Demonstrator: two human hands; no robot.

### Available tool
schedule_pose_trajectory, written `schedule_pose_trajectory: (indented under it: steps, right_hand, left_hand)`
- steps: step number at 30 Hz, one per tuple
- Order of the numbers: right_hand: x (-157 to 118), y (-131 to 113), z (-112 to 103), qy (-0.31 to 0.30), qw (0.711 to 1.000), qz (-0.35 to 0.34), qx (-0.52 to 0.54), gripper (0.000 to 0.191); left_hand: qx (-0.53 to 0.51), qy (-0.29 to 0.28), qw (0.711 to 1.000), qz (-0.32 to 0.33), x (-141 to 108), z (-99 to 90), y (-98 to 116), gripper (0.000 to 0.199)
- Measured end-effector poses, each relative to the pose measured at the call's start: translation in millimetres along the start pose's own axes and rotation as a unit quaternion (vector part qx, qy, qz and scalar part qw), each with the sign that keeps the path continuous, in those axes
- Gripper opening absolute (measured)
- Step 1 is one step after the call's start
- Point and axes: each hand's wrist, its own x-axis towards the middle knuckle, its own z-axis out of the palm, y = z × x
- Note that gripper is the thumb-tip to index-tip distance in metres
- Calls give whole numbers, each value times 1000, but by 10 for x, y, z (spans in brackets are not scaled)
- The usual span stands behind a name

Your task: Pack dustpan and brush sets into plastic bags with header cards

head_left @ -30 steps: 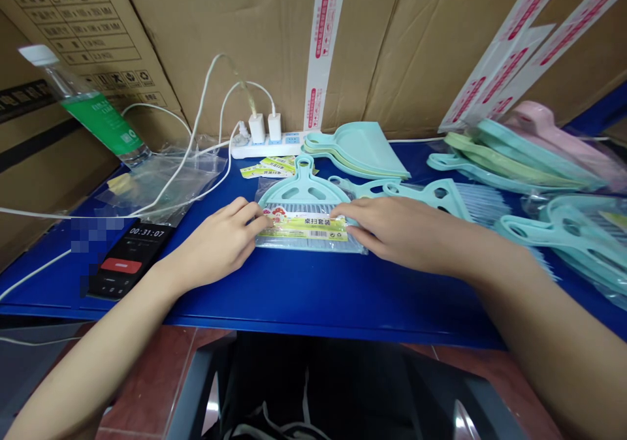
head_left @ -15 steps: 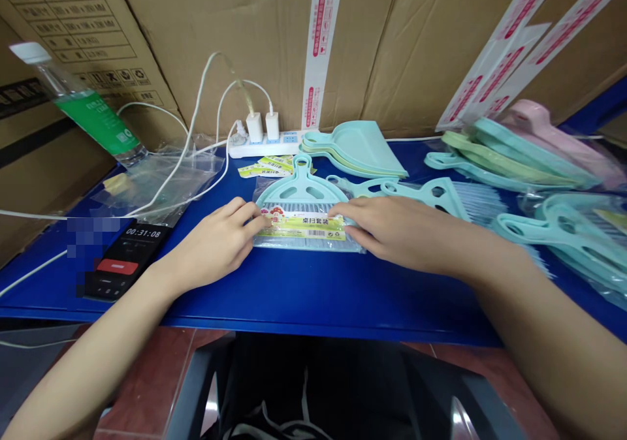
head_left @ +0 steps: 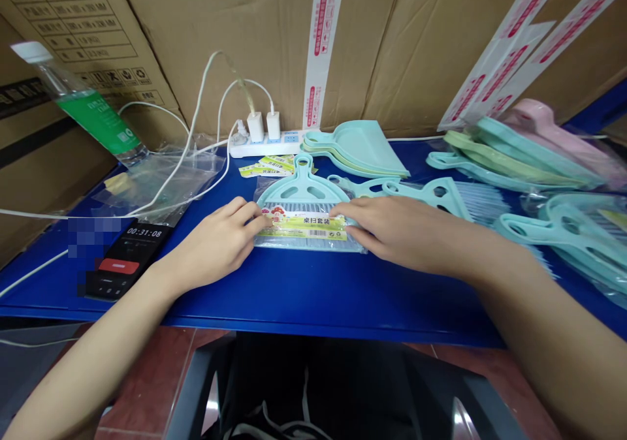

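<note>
A light-blue dustpan and brush set (head_left: 304,188) lies flat before me in a clear plastic bag, handle pointing away. Across its bristles sits a yellow-green and white label card (head_left: 313,226) with printed characters. My left hand (head_left: 223,237) grips the bag's left edge, fingers bent, thumb tucked out of sight. On the opposite side, my right hand (head_left: 396,231) pinches the right edge of the package near the label's end. Just beyond, more label cards (head_left: 269,166) lie loose on the blue table (head_left: 313,296).
Behind stand stacked dustpans (head_left: 362,146) and a white power strip (head_left: 267,145) with cables. Loose brushes (head_left: 431,195) and bagged sets (head_left: 578,231) lie at right. To the left are a phone (head_left: 127,257), a plastic bag (head_left: 161,172) and a tilted bottle (head_left: 98,120). Cardboard boxes (head_left: 255,29) line the back.
</note>
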Motion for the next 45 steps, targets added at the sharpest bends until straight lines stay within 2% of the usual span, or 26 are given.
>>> schedule_pose_trajectory:
  steps: [11,17,28,40,45]
  right_hand:
    - [0,0,0,-3,1000,5,11,34]
    - [-5,24,23,21,1000,-6,21,32]
    - [-1,19,15,5,1000,-1,7,33]
    - [-11,47,75,54,998,-9,39,28]
    - [-13,28,6,33,999,-11,28,30]
  left_hand:
    - [8,11,1000,10,-1,2,-12,32]
    - [6,13,1000,10,-9,4,-16,32]
    - [-8,-11,1000,-11,2,-10,-3,33]
    - [-4,-17,1000,-13,1,-15,-1,32]
    - [4,-15,1000,-10,1,-13,-1,32]
